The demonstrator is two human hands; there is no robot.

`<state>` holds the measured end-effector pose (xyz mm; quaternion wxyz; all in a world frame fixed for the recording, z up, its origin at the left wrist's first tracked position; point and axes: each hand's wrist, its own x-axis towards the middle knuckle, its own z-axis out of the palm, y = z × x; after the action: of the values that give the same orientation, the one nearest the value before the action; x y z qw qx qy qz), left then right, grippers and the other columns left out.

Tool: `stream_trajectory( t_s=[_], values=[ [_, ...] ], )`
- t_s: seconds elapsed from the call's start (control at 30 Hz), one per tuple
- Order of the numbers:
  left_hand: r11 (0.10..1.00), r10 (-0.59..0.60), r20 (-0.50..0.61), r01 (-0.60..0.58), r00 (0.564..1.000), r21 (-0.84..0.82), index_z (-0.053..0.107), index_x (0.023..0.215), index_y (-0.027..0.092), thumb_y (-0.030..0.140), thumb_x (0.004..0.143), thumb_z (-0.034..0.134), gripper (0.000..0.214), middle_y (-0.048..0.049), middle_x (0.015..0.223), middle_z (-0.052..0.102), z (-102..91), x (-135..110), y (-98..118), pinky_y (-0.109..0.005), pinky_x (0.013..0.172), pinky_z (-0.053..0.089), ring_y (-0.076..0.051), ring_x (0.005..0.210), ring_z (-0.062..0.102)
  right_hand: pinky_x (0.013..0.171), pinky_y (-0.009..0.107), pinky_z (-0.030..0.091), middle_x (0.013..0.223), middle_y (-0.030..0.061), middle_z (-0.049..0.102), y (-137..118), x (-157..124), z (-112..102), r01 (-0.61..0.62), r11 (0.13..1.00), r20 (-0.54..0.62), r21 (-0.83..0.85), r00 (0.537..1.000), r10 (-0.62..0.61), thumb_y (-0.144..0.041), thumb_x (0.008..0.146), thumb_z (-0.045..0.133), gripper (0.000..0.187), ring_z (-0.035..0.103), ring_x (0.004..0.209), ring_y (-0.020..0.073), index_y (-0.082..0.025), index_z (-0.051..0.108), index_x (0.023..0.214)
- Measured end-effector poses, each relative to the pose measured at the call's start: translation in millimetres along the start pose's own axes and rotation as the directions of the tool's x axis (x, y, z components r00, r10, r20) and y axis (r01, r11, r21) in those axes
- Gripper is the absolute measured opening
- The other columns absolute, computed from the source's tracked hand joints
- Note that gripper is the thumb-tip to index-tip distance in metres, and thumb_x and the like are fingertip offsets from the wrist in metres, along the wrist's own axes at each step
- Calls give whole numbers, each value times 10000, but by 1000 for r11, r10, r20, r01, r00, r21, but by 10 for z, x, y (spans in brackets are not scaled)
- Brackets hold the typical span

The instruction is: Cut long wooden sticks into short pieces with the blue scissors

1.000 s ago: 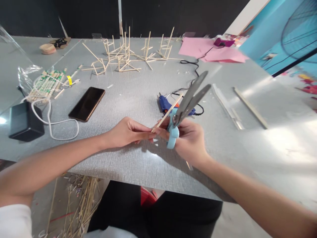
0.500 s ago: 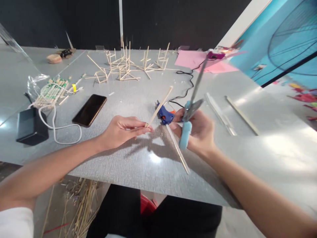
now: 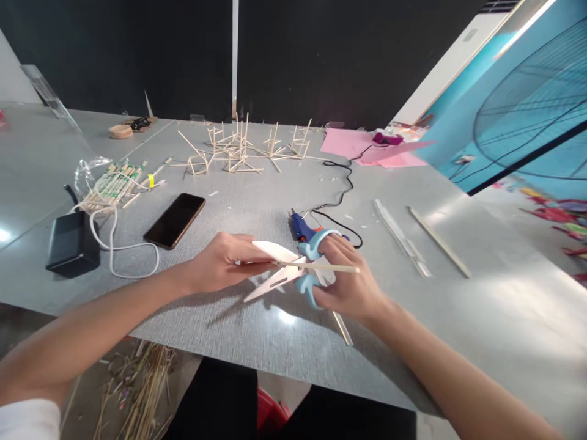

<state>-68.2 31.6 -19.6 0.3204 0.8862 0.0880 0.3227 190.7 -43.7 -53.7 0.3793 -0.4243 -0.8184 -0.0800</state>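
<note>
The right hand has its fingers through the light-blue handles of a pair of scissors, its grip closed around them; the blades stand open and point left, toward the other hand. The left hand pinches a thin wooden stick between thumb and fingertips, its grip clamped on the stick's near end. The stick runs level to the right and passes between the open blades, close to the pivot, above the grey desk. Just behind the hands a blue glue gun lies on the desk with its black cord trailing away. A black phone lies to the left, near a black power bank with a white cable. Farther back stand small stick frames, and pink paper lies at the far right.
</note>
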Motion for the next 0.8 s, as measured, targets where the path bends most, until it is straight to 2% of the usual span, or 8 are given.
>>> stream_trajectory(
  t_s=[0.1,0.2,0.47,0.8],
  values=[
    [997,62,-26,-61,998,45,813,1091,218,239,1004,626,207,-77,832,761,-25,-1,11,-256,673,526,-159,739,649,696,403,475,866,57,588,12,-16,-12,17,999,-4,-44,1000,-17,-251,767,658,309,547,787,260,-242,527,1046],
    [993,100,8,-101,995,61,803,1093,253,239,1013,605,214,-81,898,770,-56,-11,13,-279,739,549,-182,832,675,683,402,464,874,69,597,10,-23,-18,30,995,-7,-95,1000,-31,-243,755,649,305,547,785,267,-244,523,1033],
    [984,88,85,-100,993,151,778,1151,278,278,1023,581,235,-88,984,781,-103,-48,-26,-321,797,558,-210,913,679,699,407,469,869,65,613,-19,-39,-7,24,992,-36,-125,999,-28,-237,740,646,315,553,792,275,-260,521,1029],
    [985,101,59,-108,993,134,776,1126,249,265,1031,575,223,-90,974,781,-81,-21,-9,-310,783,547,-206,901,688,698,417,488,848,58,580,-24,-46,-4,22,993,-40,-116,999,-27,-204,688,632,369,543,785,273,-256,499,1028]
  ],
)
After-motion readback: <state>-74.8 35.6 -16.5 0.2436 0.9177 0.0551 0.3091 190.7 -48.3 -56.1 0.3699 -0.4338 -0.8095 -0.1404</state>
